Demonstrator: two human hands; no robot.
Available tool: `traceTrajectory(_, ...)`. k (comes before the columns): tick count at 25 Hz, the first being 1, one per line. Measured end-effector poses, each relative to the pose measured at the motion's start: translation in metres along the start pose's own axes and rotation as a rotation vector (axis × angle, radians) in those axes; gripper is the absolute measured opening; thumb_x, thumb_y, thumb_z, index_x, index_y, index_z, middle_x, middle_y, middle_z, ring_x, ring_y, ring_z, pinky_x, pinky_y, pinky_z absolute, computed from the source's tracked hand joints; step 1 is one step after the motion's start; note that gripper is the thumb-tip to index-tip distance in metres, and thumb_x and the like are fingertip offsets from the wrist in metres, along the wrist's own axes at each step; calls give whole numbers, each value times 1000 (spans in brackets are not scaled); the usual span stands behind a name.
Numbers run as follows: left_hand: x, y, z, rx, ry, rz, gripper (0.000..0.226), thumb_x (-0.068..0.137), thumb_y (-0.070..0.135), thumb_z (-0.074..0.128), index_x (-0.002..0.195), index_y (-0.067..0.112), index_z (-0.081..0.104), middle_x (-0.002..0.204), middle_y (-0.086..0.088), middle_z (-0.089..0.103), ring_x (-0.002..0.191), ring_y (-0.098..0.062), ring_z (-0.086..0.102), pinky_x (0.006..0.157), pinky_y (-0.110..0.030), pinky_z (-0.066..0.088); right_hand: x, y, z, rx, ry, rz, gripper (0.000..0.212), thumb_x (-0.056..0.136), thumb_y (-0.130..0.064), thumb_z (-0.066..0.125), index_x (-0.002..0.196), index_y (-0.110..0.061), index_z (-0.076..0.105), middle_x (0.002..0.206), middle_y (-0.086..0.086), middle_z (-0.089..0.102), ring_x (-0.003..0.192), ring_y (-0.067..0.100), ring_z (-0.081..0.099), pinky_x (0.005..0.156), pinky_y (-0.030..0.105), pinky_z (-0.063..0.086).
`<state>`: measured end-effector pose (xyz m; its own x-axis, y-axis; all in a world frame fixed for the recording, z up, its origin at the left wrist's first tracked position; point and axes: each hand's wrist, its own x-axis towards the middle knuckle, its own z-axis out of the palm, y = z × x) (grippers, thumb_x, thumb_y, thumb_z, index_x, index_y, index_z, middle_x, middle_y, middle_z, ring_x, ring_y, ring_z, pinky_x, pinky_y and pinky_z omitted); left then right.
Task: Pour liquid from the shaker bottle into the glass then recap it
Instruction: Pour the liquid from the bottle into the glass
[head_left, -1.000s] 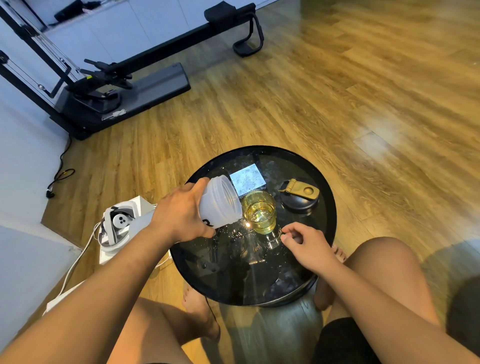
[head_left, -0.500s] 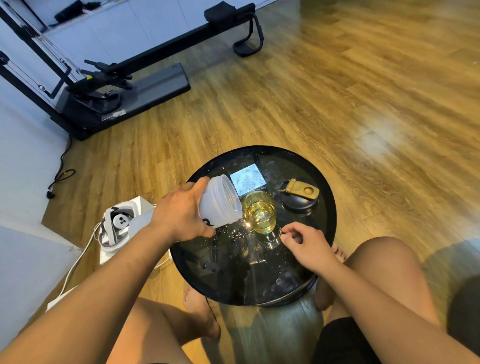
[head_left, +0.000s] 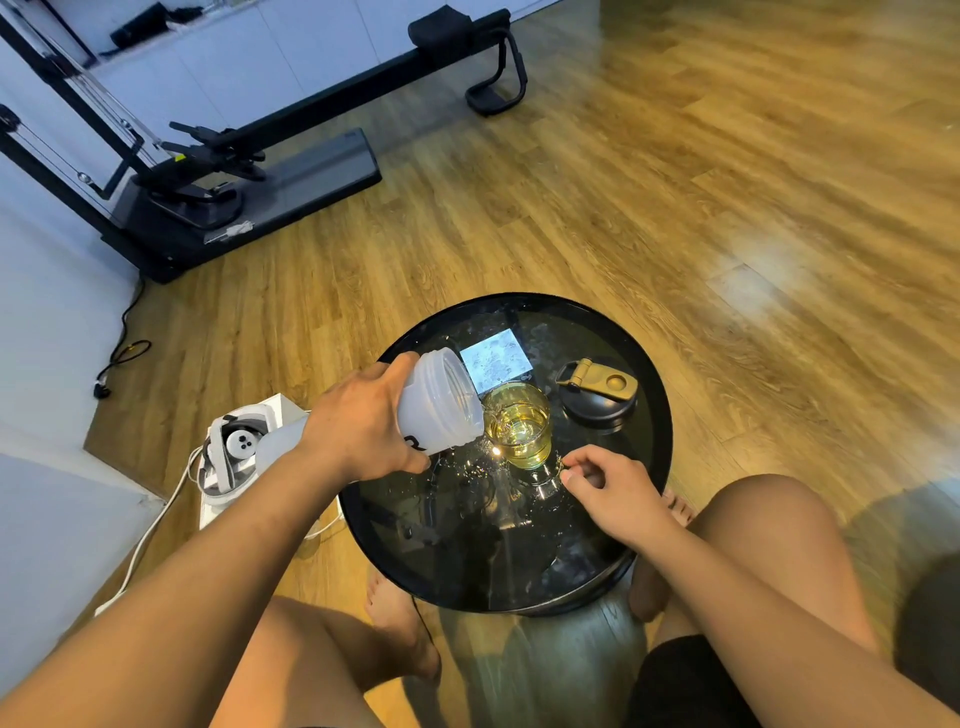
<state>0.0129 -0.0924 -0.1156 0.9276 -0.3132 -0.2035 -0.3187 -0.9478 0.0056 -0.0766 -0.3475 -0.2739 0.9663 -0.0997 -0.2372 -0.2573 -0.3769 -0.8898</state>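
Note:
My left hand (head_left: 363, 428) grips a frosted white shaker bottle (head_left: 441, 402), tipped nearly flat with its open mouth over the rim of a glass (head_left: 519, 423). A thin stream runs from the bottle's lip into the glass, which holds yellow liquid and stands on the round black glass table (head_left: 652, 384). My right hand (head_left: 610, 488) rests on the table at the glass's near right, its fingertips curled at the foot of the glass. The bottle's black cap with a tan flip lid (head_left: 597, 392) lies on the table to the right of the glass.
A pale square coaster (head_left: 496, 358) lies behind the glass. Droplets are scattered on the tabletop. A white box with a headset (head_left: 234, 452) and cable sits on the floor at the left. A black exercise machine (head_left: 234, 171) stands at the far left. My bare knees flank the table.
The bottle has stayed tilted over the glass while liquid keeps running in. Both hands have barely moved.

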Motion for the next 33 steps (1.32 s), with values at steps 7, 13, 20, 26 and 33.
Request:
traceTrajectory(7,-1,0,-1,1,-2,-4,105,50,51,89,136,33,32,110,1,56,101,-28,56,80,-44,54,0,0,1,3,-2,3,5,86,-28,66,90,-30,67,82,-5,69,64,2,56,66,13,44)
traceTrajectory(13,-1,2,-1,9,2,-1,107,52,51,89,139,33,30,112,1,56,103,-27,56,81,-43,54,0,0,1,0,1,7,5,86,-28,66,90,-31,67,83,-4,70,65,3,57,65,11,43)
traceTrajectory(20,0,2,2,1,4,8,107,52,51,89,140,32,30,112,1,56,101,-26,56,80,-42,53,0,0,0,-4,-1,4,5,87,-28,66,90,-31,66,83,-4,69,64,3,56,62,8,41)
traceTrajectory(26,0,2,1,-1,1,4,107,51,51,89,138,33,29,112,1,56,101,-27,56,82,-44,54,-1,-1,0,-6,-7,-1,5,87,-28,65,91,-30,66,83,-4,68,66,3,56,63,8,42)
traceTrajectory(33,0,3,1,5,10,-1,106,51,51,88,139,32,31,110,2,56,101,-27,56,78,-41,52,-1,0,0,-5,6,-5,5,86,-28,66,91,-29,68,79,-6,68,61,1,54,61,6,40)
